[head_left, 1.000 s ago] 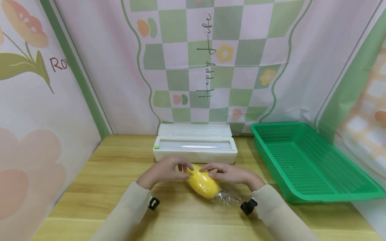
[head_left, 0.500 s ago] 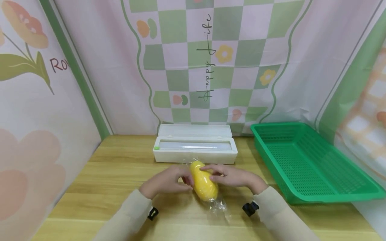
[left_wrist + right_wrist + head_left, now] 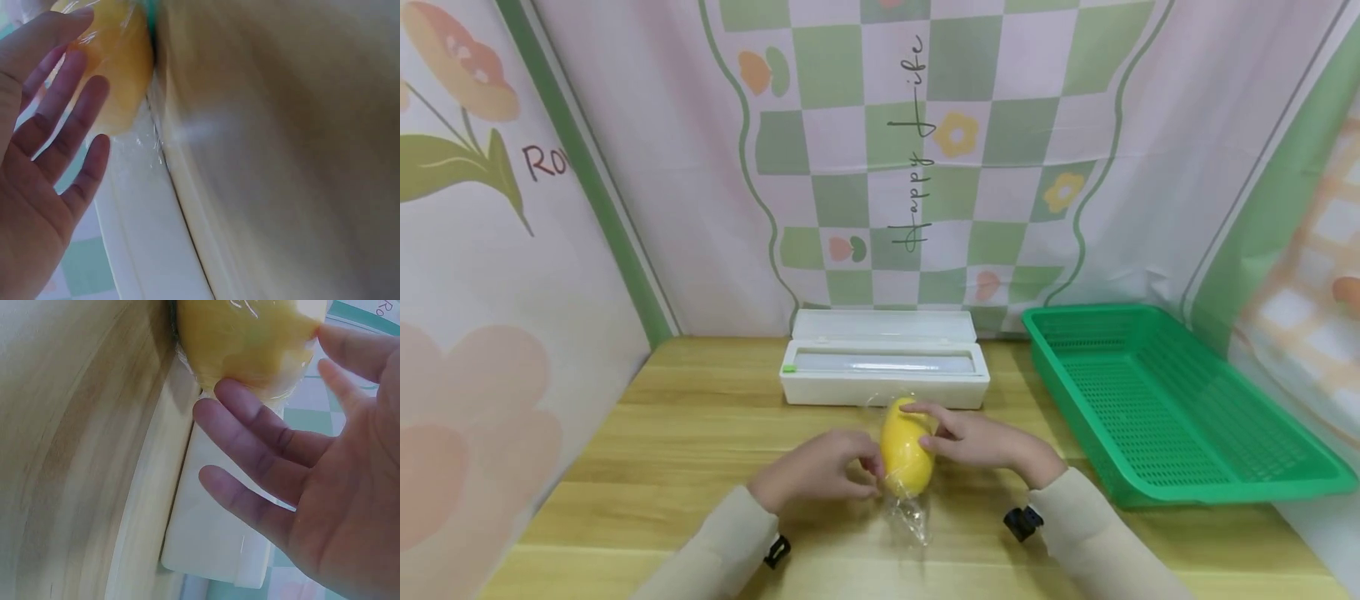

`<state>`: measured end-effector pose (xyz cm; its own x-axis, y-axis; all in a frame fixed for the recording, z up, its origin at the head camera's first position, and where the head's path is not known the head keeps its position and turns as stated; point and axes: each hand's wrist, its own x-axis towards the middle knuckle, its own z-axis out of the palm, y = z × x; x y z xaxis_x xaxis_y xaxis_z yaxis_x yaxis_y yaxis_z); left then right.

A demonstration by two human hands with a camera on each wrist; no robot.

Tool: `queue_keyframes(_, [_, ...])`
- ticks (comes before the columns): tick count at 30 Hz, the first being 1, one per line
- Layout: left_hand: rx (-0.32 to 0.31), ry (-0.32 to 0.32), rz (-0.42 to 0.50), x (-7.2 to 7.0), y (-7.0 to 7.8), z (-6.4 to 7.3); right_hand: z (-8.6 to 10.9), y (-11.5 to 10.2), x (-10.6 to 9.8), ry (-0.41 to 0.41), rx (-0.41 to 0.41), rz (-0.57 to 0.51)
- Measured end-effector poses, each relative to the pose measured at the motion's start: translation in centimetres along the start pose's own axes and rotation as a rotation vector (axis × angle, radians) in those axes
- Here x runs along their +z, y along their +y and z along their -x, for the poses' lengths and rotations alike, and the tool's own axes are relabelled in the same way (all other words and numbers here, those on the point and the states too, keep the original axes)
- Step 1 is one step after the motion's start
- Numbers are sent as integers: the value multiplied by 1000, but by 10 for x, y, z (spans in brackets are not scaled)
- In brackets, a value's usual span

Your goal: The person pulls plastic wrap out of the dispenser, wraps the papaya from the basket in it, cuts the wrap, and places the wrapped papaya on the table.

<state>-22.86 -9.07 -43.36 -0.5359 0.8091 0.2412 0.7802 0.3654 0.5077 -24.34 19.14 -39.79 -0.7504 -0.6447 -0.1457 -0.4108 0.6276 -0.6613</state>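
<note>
A yellow mango-shaped fruit (image 3: pixel 907 450), wrapped in clear plastic film, lies on the wooden table with its long side pointing nearly away from me. Loose film (image 3: pixel 910 518) sticks out in a twisted tail from its near end, and more crinkles at the far end. Along the fruit's lower left side, my left hand (image 3: pixel 831 468) has its fingertips right at the wrap. From the other side my right hand (image 3: pixel 981 437) touches it, index finger over the upper part and thumb against its side. In both wrist views the fingers (image 3: pixel 87 103) are loosely extended beside the fruit (image 3: pixel 250 344).
Behind the fruit stands a white cling film box (image 3: pixel 886 390), its lid (image 3: pixel 883 325) raised and a roll (image 3: pixel 880 362) inside. A green perforated basket (image 3: pixel 1075 417) sits at the right. Printed cloth (image 3: pixel 1030 192) hangs along the table's back and sides.
The fruit has turned clockwise from a slant to nearly straight, its film tail swinging left toward me. My left hand has come nearer; my right hand stays at the fruit's right side.
</note>
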Motion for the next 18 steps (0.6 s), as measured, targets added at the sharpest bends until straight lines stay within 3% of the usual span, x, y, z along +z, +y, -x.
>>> queue_keyframes(5, [19, 17, -72, 3, 9, 1, 0, 2, 1, -10, 6, -10])
queue_keyframes(12, [183, 87, -230, 9, 20, -2, -1, 4, 0, -5, 17, -15])
queue_keyframes(18, [294, 182, -205, 7, 27, -6, -1, 5, -1, -2, 17, -24])
